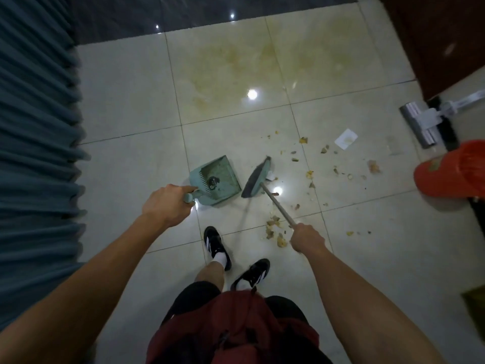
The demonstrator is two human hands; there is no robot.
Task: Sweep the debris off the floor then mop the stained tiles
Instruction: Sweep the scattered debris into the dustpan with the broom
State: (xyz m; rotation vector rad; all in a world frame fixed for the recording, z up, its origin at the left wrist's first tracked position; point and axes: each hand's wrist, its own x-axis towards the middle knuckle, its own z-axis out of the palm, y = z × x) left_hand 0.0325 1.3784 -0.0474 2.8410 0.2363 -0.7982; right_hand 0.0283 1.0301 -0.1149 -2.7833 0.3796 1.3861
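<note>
My left hand [168,204] grips the handle of a light green dustpan [219,181] lying on the pale tiles, with a small dark clump inside it. My right hand [307,237] grips the wooden handle of a small broom [258,177], whose green head stands just right of the pan's mouth. Yellowish debris [275,229] lies in a pile by my right hand, and several more crumbs [309,174] scatter to the right. A white scrap of paper [346,139] lies further right. A large yellow-brown stain [252,59] covers the tiles beyond the pan.
A flat mop [425,122] lies at the right by a dark wooden door [433,35]. An orange bucket [454,172] stands at the right edge. A teal curtain [34,114] hangs along the left. My feet [217,245] stand just behind the pan.
</note>
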